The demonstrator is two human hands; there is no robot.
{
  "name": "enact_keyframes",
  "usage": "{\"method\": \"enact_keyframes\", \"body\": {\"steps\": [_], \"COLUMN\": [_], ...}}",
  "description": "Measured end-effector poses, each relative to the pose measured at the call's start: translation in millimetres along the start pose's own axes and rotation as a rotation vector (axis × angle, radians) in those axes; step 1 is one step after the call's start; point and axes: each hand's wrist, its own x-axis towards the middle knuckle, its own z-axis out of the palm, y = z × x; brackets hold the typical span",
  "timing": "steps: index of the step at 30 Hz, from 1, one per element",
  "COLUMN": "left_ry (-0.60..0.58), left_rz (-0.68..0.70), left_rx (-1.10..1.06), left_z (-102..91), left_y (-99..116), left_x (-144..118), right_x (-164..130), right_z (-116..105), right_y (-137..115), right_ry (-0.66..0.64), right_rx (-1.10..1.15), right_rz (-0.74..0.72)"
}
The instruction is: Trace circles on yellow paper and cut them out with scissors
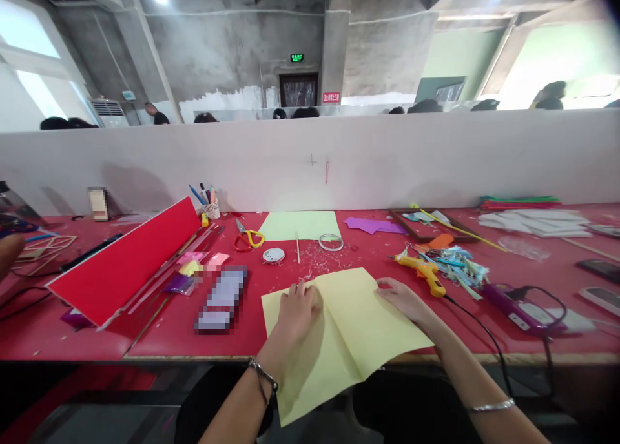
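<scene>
A pale yellow paper sheet (349, 328) lies in front of me on the red table (484, 328), creased down its middle and hanging over the front edge. My left hand (298, 312) presses flat on the sheet's left half near the crease. My right hand (402, 299) rests on the sheet's upper right edge, fingers spread. Neither hand holds a tool.
A yellow glue gun (421, 270) and cord lie to the right, with paper scraps (458, 263) and a purple tool (513, 302). Scissors (247, 237), tape ring (330, 242), a second yellow sheet (298, 224) and a pen cup (210, 206) lie behind. A red board (126, 263) leans at left.
</scene>
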Motion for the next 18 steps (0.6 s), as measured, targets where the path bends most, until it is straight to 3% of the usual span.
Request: {"method": "enact_keyframes", "body": {"steps": [7, 11, 13, 18], "left_ry": [0.092, 0.152, 0.250, 0.481], "left_rz": [-0.005, 0.018, -0.039, -0.398], "left_rx": [0.010, -0.012, -0.009, 0.030], "left_z": [14.2, 6.4, -5.7, -35.2], "left_y": [-1, -15, -36, -116], "left_x": [6, -4, -16, -42], "right_x": [5, 1, -1, -2], "right_z": [2, 2, 1, 1], "right_y": [21, 23, 25, 35], "right_ry": [0.076, 0.067, 0.068, 0.094], "right_rx": [-0.152, -0.198, -0.203, -0.193], "right_rz": [-0.106, -0.171, -0.184, -0.213]}}
